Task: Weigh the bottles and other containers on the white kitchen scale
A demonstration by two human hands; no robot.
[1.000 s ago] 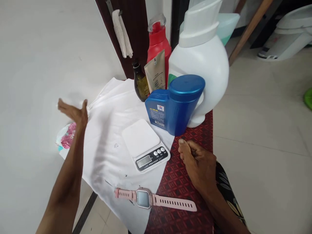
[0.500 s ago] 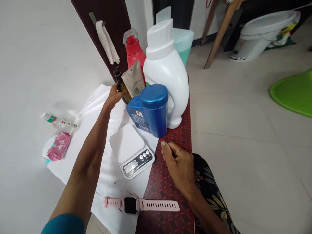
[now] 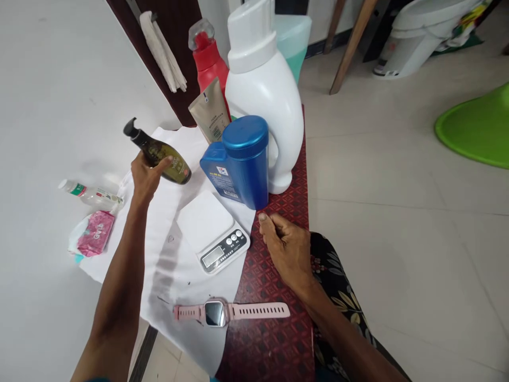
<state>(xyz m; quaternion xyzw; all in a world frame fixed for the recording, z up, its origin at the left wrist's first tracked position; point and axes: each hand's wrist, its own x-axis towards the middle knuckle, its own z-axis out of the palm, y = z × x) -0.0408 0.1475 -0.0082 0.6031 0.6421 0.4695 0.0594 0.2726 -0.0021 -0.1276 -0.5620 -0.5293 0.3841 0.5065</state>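
Observation:
My left hand [image 3: 148, 178] is wrapped round a dark green pump bottle [image 3: 169, 163], held tilted above the white cloth with its black pump to the upper left. To the right of the bottle, a white kitchen scale [image 3: 214, 231] lies with a bare platform. My right hand [image 3: 285, 248] rests half-curled at the red patterned table edge, thumb against the fingers; whether anything is inside cannot be seen. Just beyond it stands a blue bottle [image 3: 248, 170] with a wide cap. A pink-strapped smartwatch [image 3: 215, 313] lies nearest me.
Behind the blue bottle stand a large white detergent bottle [image 3: 264, 101], a beige tube [image 3: 211, 112], a red bottle [image 3: 209, 63] and a pale green container [image 3: 294, 45]. By the wall lie a clear plastic bottle [image 3: 97, 196] and a pink packet [image 3: 95, 233]. A green stool [image 3: 477, 130] is right.
My left hand has drawn the pump bottle away from the group, leftward and nearer to me, and tilted it. My right hand keeps its pose. The view has shifted slightly.

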